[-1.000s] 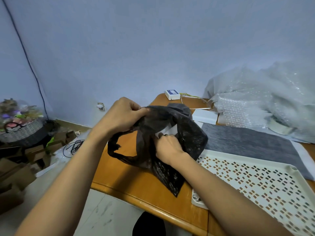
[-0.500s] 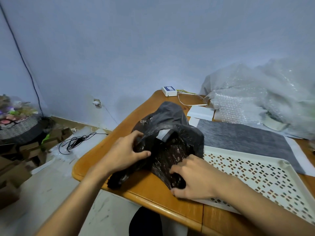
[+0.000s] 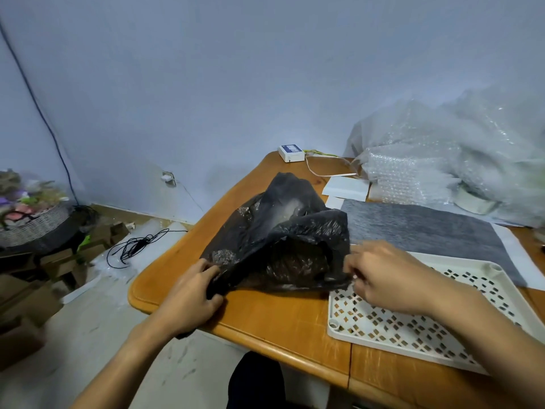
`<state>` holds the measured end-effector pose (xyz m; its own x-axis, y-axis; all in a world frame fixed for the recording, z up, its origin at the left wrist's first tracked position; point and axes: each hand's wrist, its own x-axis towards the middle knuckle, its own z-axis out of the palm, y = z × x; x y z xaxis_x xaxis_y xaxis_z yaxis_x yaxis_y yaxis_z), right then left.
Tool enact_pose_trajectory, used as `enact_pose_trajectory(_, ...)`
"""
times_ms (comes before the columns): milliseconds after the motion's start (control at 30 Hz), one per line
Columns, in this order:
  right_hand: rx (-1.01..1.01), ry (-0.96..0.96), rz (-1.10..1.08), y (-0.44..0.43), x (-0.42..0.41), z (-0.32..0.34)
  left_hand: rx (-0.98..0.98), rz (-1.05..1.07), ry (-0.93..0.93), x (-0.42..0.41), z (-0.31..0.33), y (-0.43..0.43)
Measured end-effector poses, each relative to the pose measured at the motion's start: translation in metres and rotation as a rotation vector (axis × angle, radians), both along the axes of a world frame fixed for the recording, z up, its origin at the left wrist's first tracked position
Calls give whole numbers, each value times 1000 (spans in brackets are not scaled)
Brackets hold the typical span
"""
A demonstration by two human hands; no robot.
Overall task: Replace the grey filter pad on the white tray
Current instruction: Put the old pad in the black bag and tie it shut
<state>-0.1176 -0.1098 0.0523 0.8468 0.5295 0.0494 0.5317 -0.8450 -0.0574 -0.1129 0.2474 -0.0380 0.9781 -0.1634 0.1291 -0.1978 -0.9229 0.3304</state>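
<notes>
A crumpled black plastic bag [image 3: 280, 240] lies on the wooden table [image 3: 274, 317]. My left hand [image 3: 191, 296] pinches its near left corner, and my right hand [image 3: 386, 276] grips its right edge. The white perforated tray [image 3: 398, 329] sits at the right, bare, partly under my right forearm. A grey filter pad [image 3: 418, 228] lies flat behind the tray on a white sheet. What the bag holds is hidden.
Bubble wrap [image 3: 448, 154] is heaped at the back right, with a tape roll [image 3: 472, 199] beside it. A small white box [image 3: 290, 152] and white papers [image 3: 345, 188] sit at the table's far end. Cardboard, a black cable [image 3: 132, 246] and a basket [image 3: 32, 219] are on the floor at left.
The bag has come down from the air onto the table and been spread out flatter. My hands have moved apart to its left corner and right edge.
</notes>
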Motion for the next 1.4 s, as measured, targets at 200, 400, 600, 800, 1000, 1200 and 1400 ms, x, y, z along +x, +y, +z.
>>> enact_pose_trajectory(200,146,24,-51,-8,-4,4,-48,75,15,-3,8,25)
enact_pose_trajectory(400,103,64,147,33,-24,-21,73,56,8,-16,14,34)
enact_pose_trajectory(600,14,75,226,42,-24,-43,103,142,-11,-17,9,50)
enact_pose_trajectory(800,63,192,243,43,-46,-41,-15,466,-226,0,-1,68)
enact_pose_trajectory(1000,80,257,248,46,-59,-39,-245,583,-288,22,0,73)
enact_pose_trajectory(1200,139,309,257,47,-59,-37,-540,727,-243,35,16,83)
enact_pose_trajectory(1400,390,147,215,31,-58,-23,-798,760,-171,40,23,100)
